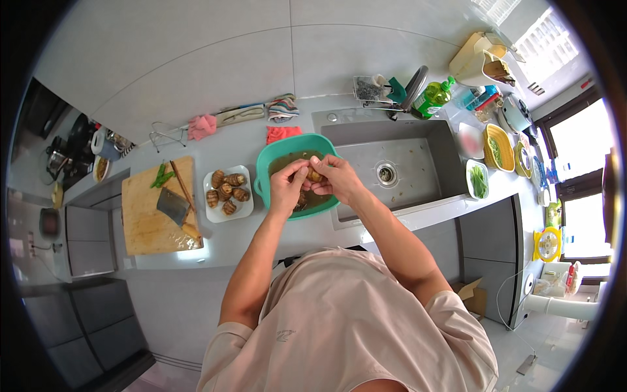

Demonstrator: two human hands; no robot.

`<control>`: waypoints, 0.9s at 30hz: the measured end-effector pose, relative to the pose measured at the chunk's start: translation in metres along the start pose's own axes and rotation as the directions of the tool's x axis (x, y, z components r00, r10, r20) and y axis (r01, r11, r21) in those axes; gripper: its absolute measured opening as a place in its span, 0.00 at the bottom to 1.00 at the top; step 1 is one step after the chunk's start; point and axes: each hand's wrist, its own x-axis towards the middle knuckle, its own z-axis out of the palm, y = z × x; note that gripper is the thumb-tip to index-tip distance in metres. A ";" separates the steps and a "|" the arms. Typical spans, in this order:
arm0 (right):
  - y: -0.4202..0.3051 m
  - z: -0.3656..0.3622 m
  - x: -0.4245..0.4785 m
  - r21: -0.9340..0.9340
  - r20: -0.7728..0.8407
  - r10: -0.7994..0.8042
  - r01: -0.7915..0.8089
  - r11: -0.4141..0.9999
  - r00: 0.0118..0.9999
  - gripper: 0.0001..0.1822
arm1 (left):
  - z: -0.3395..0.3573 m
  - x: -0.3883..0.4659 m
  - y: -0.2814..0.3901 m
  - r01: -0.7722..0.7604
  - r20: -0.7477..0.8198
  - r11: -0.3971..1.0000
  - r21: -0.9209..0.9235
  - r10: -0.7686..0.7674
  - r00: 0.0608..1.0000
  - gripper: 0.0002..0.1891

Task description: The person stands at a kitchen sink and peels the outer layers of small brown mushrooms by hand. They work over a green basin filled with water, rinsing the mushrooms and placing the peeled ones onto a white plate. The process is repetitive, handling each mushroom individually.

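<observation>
Over a green plastic basin (260, 164) of murky brown water, my two hands meet at a small taro corm (315, 174). My left hand (286, 190) has its thumb and fingertips against the corm's left side. From the right, my right hand (342, 179) grips it, thumb on top, covering much of it. Another brown taro (301, 201) shows in the water below, partly hidden by my left hand. Left of the basin, a white square plate (243, 211) bears several striped brown taro corms (226, 191).
A wooden cutting board (144, 223) at left carries a cleaver (172, 206), chopsticks (182, 182) and green peppers (160, 177). Right of the basin lies a grey sink (411, 152) with scraps in it. Behind it stand a faucet (416, 88) and a green dish soap bottle (431, 102).
</observation>
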 end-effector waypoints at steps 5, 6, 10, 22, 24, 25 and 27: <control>-0.003 -0.006 -0.012 0.247 0.122 -0.013 -0.018 0.969 0.992 0.16 | -0.011 0.004 -0.005 0.028 -0.014 0.996 -0.089 -0.029 0.999 0.13; 0.000 -0.008 -0.015 0.253 0.146 -0.046 0.008 0.968 0.988 0.17 | -0.009 0.003 -0.004 0.037 -0.015 0.994 -0.101 -0.039 0.999 0.13; 0.009 -0.005 -0.007 0.137 0.062 -0.107 0.098 0.986 0.992 0.17 | -0.005 0.002 -0.008 0.084 -0.020 0.966 -0.245 -0.091 0.996 0.13; 0.025 -0.006 0.013 -0.369 -0.038 -0.540 0.491 0.789 0.841 0.09 | -0.014 -0.001 -0.008 0.220 0.062 0.899 -0.379 -0.213 0.975 0.13; 0.017 -0.004 0.009 -0.398 -0.034 -0.438 0.390 0.831 0.898 0.10 | -0.018 -0.003 -0.008 0.192 0.042 0.922 -0.335 -0.189 0.981 0.13; 0.015 -0.003 0.007 -0.366 -0.051 -0.405 0.360 0.858 0.913 0.11 | -0.020 -0.003 -0.009 0.178 0.032 0.933 -0.313 -0.177 0.984 0.13; 0.009 0.000 0.000 -0.301 -0.080 -0.333 0.296 0.907 0.940 0.12 | -0.023 -0.003 -0.009 0.136 0.005 0.960 -0.244 -0.139 0.990 0.12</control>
